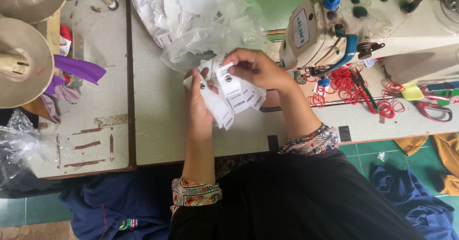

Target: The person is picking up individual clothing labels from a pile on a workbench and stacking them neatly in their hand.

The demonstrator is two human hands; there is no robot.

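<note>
left hand [200, 103]: closed around a fanned stack of white labels [234, 99], thumb side up, above the middle of the tabletop [158, 125].
right hand [258, 68]: fingertips pinched on the top label of the same stack, just above the left hand; the two hands meet over the stack.
labels: small flat rectangles, white with dark print, thin and slightly curled, spread like cards between the hands.
plastic bag [201, 24]: clear, crinkled, glossy, lying just beyond the hands and full of more white labels; its open mouth nearly touches the stack.
sewing machine [373, 24]: cream metal body, scuffed, with blue parts, standing to the right of the hands and close to the right wrist.
red thread [344, 84]: loose tangled loops on the tabletop under the machine head.
scissors [432, 107]: red handles, far right, well apart from the hands.
thread cones [24, 58]: pale round shapes at the left edge, close to the camera.
purple cloth [79, 70]: soft strip draped beside the cones.
tabletop: pale laminate, worn and scratched on the left panel.
blue fabric [420, 197]: crumpled on the green floor at lower right.
</note>
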